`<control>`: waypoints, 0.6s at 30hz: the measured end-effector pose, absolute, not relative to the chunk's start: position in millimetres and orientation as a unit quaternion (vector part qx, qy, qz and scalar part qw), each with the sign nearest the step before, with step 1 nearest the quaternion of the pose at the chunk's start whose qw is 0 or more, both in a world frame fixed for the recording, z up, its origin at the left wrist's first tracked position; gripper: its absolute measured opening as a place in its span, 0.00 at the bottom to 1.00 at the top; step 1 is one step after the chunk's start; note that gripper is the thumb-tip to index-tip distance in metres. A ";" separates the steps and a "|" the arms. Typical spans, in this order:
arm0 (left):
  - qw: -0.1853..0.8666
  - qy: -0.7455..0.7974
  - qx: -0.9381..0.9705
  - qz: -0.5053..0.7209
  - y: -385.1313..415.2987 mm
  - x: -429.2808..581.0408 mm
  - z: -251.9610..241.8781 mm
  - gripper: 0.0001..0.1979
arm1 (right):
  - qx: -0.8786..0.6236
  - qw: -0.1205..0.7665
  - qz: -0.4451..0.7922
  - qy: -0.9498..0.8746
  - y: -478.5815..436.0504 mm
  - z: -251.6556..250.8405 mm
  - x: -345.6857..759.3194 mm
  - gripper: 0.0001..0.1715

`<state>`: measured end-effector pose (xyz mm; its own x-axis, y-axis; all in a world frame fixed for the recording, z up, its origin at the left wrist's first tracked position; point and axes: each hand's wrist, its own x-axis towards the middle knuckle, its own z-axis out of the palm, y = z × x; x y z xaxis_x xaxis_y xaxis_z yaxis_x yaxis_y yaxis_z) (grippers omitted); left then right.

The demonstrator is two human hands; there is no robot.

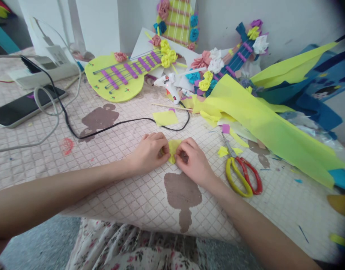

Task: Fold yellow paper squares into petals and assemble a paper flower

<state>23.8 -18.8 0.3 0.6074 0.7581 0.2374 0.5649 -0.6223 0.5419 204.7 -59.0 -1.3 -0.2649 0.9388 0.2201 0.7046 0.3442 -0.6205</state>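
A small piece of yellow crepe paper is pinched between my two hands, just above the quilted tablecloth. My left hand grips its left side with thumb and fingers pressed together. On the other side my right hand pinches the paper with curled fingers. Beyond them lies a flat yellow paper square. To the right rest scissors with one yellow and one red handle, beside yellow scraps. A white glue gun stands farther back, its black cord looping across the cloth.
A yellow paper guitar with purple strips lies at the back. A blue decorated guitar leans behind. A long yellow crepe sheet stretches along the right. On the left are a phone and a power strip with cables.
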 end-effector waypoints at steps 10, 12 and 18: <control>0.207 0.389 0.872 0.214 -18.0 25.7 -0.4 0.01 | -0.545 0.282 0.192 -0.766 -60.6 0.2 201.9 0.08; 0.207 0.390 0.871 0.215 -18.6 26.1 0.9 0.01 | -0.547 0.279 0.189 -0.767 -60.6 0.1 201.4 0.08; 0.202 0.391 0.872 0.216 -19.7 25.6 1.1 0.01 | -0.549 0.274 0.183 -0.768 -61.0 -0.1 200.8 0.08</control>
